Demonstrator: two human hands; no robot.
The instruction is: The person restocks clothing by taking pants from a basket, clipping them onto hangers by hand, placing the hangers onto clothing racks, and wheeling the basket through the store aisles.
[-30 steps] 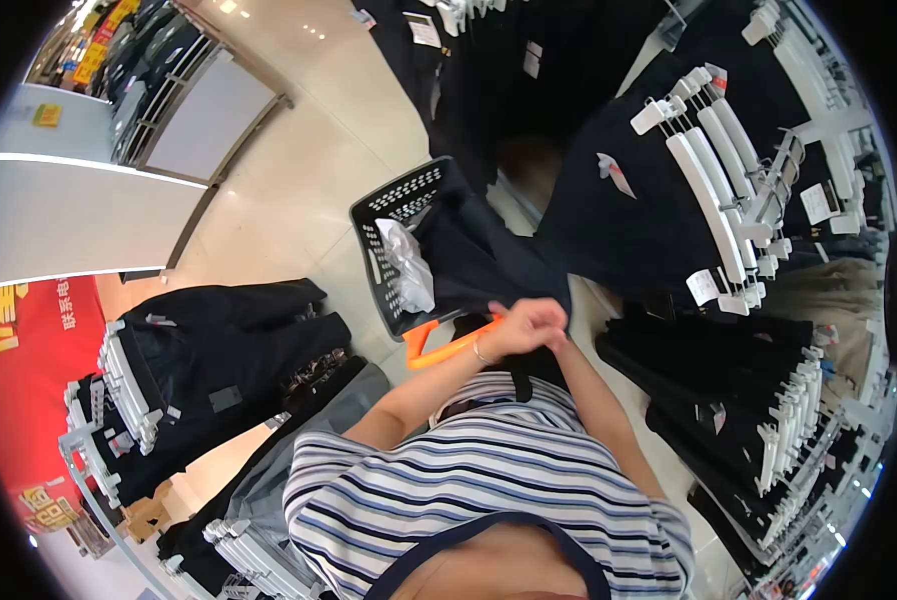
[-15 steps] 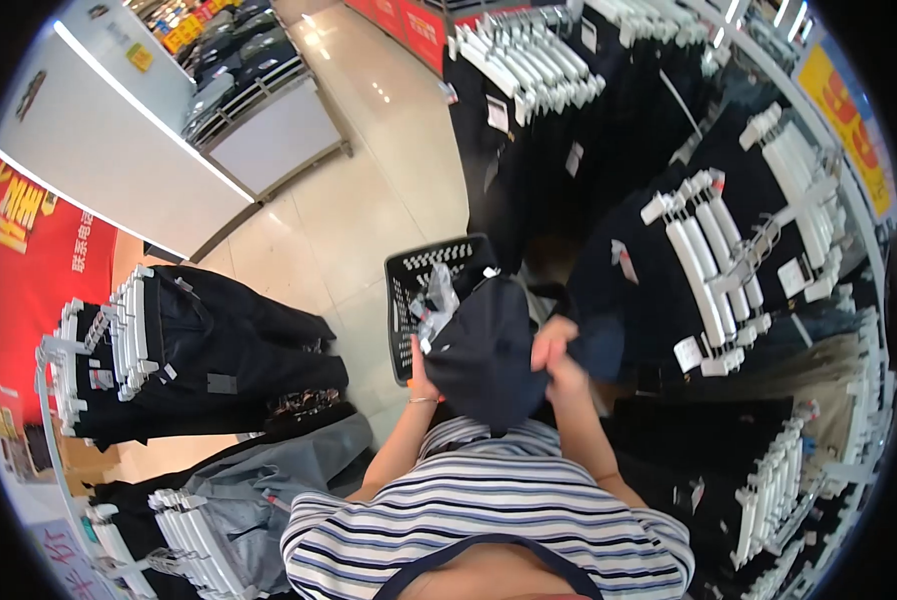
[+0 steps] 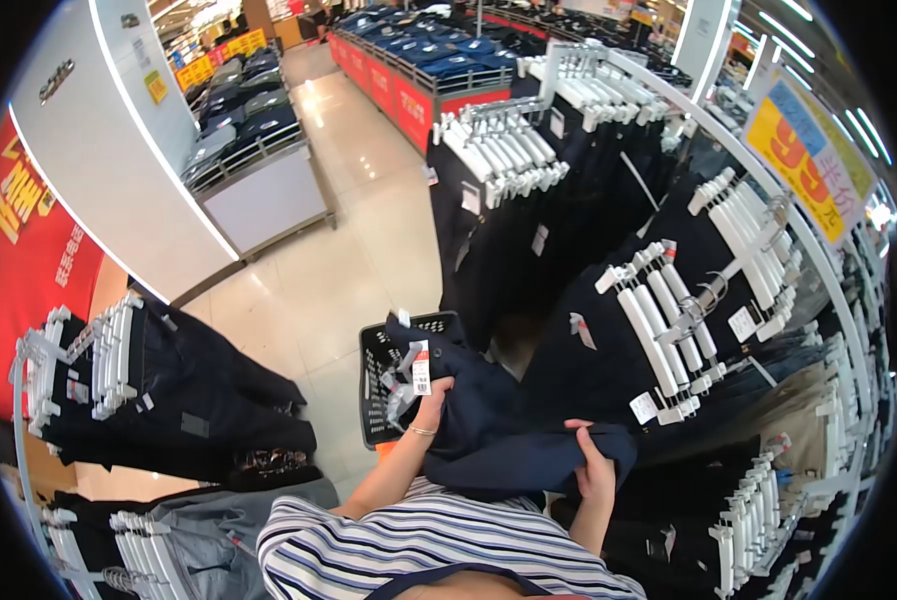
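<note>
A pair of dark navy trousers [image 3: 509,420] is stretched across in front of my striped top, with a button and a white price tag [image 3: 423,368] at the waist end. My left hand [image 3: 433,404] is closed on the waist end, close to the tag. At the other end, my right hand [image 3: 596,468] grips the folded cloth with the thumb on top. A black shopping basket [image 3: 371,395] stands just beyond my left hand. Inside it lies some clear plastic [image 3: 399,400], partly hidden by the trousers.
Racks of dark trousers on white hangers [image 3: 659,330] crowd the right side. More trousers [image 3: 209,380] hang at the left. A tiled aisle [image 3: 359,210] runs forward between a display table [image 3: 269,200] and a red-fronted counter [image 3: 399,100]. A yellow price sign [image 3: 797,165] hangs upper right.
The trousers went from a bunched shape to being spread out sideways, and the price tag now shows. My right hand moved lower and outward. The view has tilted up.
</note>
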